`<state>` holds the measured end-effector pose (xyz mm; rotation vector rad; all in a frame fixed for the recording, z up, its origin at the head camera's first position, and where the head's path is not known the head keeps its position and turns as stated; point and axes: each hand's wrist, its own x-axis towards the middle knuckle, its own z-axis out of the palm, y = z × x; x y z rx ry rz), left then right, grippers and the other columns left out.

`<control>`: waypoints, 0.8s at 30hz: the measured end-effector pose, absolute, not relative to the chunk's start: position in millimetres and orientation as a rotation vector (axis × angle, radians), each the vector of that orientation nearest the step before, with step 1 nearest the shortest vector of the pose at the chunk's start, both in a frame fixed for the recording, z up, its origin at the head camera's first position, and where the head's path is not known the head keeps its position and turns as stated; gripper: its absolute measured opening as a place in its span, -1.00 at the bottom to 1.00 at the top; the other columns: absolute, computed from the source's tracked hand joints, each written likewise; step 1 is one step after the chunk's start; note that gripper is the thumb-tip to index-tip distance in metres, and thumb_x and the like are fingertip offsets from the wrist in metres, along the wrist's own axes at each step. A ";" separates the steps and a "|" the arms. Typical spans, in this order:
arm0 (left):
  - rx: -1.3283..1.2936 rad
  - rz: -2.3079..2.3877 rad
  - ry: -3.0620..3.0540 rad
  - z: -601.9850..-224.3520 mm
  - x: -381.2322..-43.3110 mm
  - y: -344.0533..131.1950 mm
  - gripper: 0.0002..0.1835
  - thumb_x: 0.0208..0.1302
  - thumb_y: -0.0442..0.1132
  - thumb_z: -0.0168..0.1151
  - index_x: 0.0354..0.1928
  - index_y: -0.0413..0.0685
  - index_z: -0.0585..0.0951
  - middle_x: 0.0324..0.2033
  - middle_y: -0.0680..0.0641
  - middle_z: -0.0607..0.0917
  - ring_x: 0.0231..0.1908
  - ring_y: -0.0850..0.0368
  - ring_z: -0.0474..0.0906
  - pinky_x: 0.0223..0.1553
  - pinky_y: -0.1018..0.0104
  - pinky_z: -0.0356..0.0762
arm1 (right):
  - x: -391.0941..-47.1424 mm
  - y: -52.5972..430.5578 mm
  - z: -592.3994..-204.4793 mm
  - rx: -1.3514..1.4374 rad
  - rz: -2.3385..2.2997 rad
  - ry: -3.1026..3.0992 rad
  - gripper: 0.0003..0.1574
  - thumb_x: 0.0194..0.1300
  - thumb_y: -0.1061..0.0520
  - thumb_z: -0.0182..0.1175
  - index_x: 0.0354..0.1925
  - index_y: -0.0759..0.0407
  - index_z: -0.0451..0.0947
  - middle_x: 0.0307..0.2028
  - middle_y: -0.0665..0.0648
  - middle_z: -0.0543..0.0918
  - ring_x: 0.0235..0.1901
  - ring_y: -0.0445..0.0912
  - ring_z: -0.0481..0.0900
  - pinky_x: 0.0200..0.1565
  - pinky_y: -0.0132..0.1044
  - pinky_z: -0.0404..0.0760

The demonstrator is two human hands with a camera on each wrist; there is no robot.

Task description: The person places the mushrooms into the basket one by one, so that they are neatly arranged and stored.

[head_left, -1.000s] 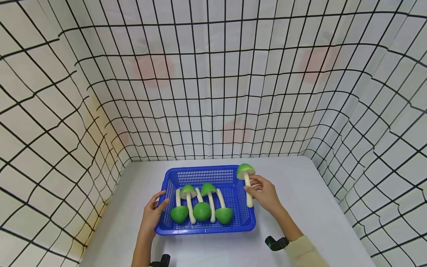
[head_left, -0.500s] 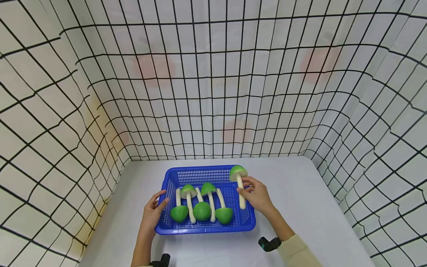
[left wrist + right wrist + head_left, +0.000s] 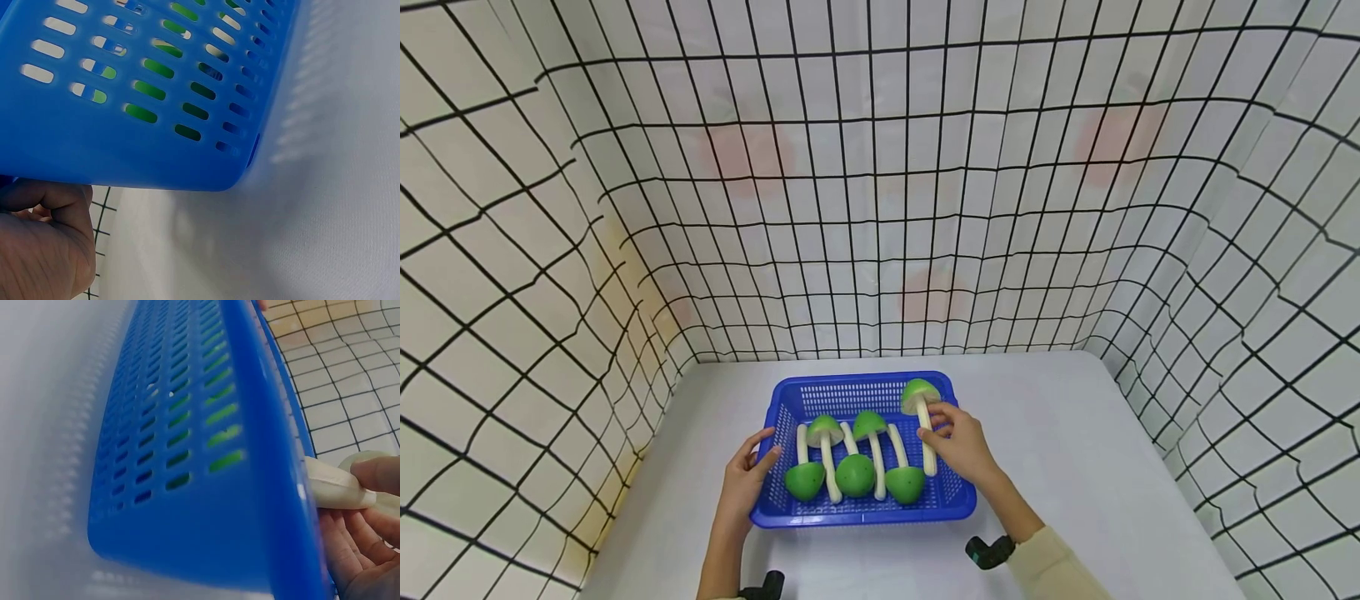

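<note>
My right hand (image 3: 961, 442) pinches the pale stem of a toy mushroom (image 3: 919, 398) with a green cap, over the right end of a blue plastic basket (image 3: 865, 518). In the right wrist view, thumb and fingers close on the mushroom stem (image 3: 340, 487) just beyond the basket rim (image 3: 262, 425). My left hand (image 3: 745, 479) grips the basket's left rim, thumb on the inner side; in the left wrist view its curled fingers sit under the rim (image 3: 112, 178). Inside lie several green mushrooms (image 3: 854, 475) in a row, caps alternating near and far.
The basket stands on a white-covered table (image 3: 1060, 433). White walls overlaid with black grid netting (image 3: 880, 208) rise behind and at both sides. A dark wrist device (image 3: 989, 552) is worn on the right wrist, another dark device (image 3: 766, 586) on the left.
My right hand has carried the mushroom leftward and slightly nearer, from over the basket's right rim to above its inside. The left hand stays at the left rim.
</note>
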<state>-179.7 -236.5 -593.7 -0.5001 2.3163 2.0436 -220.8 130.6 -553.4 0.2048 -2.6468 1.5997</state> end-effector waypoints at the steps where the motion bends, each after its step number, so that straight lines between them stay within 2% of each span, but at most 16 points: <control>1: -0.500 2.044 2.316 -593.4 -179.5 -236.3 -0.42 0.43 0.08 0.30 0.44 0.23 0.46 0.22 -0.26 0.62 0.09 -0.16 0.67 0.05 -0.03 0.70 | -221.2 129.3 -554.3 0.207 1.599 -2.648 -0.47 0.28 0.17 0.44 0.19 0.22 0.59 -0.18 0.12 0.73 -0.31 -0.14 0.69 -0.33 -0.34 0.69; 7: -0.508 2.035 2.314 -591.6 -177.6 -236.0 -0.41 0.45 0.06 0.28 0.46 0.22 0.44 0.26 -0.29 0.59 0.17 -0.24 0.63 0.14 -0.13 0.63 | -222.2 122.2 -553.8 0.190 1.600 -2.655 -0.48 0.27 0.20 0.43 0.18 0.23 0.59 -0.20 0.12 0.71 -0.31 -0.12 0.69 -0.34 -0.30 0.71; 14: -0.511 2.039 2.300 -594.9 -180.7 -237.5 -0.42 0.48 0.00 0.26 0.48 0.21 0.42 0.25 -0.28 0.61 0.15 -0.22 0.64 0.13 -0.11 0.64 | -224.8 110.3 -553.8 0.135 1.538 -2.685 -0.49 0.26 0.26 0.40 0.17 0.31 0.58 -0.26 0.16 0.69 -0.40 -0.12 0.66 -0.40 -0.28 0.69; 24: -0.506 2.031 2.319 -593.2 -178.1 -236.5 -0.40 0.46 0.05 0.27 0.48 0.23 0.41 0.29 -0.29 0.58 0.20 -0.27 0.61 0.18 -0.21 0.58 | -226.1 93.3 -564.6 0.056 1.465 -2.756 -0.44 0.25 0.28 0.39 0.20 0.37 0.55 -0.28 0.21 0.70 -0.46 -0.10 0.65 -0.45 -0.28 0.68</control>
